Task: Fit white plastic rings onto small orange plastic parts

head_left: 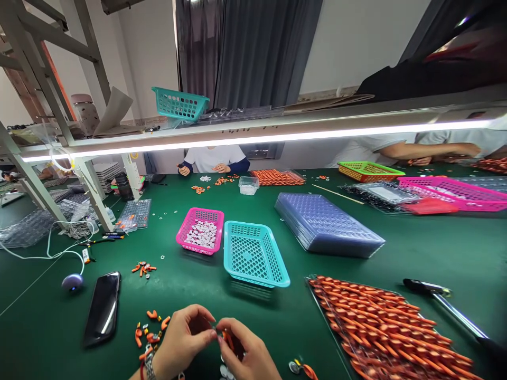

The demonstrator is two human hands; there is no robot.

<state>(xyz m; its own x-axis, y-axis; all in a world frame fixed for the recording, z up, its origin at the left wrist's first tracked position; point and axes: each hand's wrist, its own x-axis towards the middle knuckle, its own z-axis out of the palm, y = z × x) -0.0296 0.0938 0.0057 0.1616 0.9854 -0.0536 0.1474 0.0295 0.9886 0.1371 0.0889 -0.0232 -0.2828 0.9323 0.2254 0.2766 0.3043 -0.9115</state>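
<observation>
Small orange part (227,338) sat pinched between your two hands, low over the green tabletop (190,285). Your left hand (182,338) and right hand (244,351) each had their grip closed on it, fingertips meeting. Loose orange pieces (148,330) lay just left; teal basket (253,253) stood beyond.

Both hands' fingers (206,323) on orange part (226,338)

Both hands were bare. The left hand (180,338) bore a metal-link watch and a red band at the wrist. No sleeves showed.
</observation>
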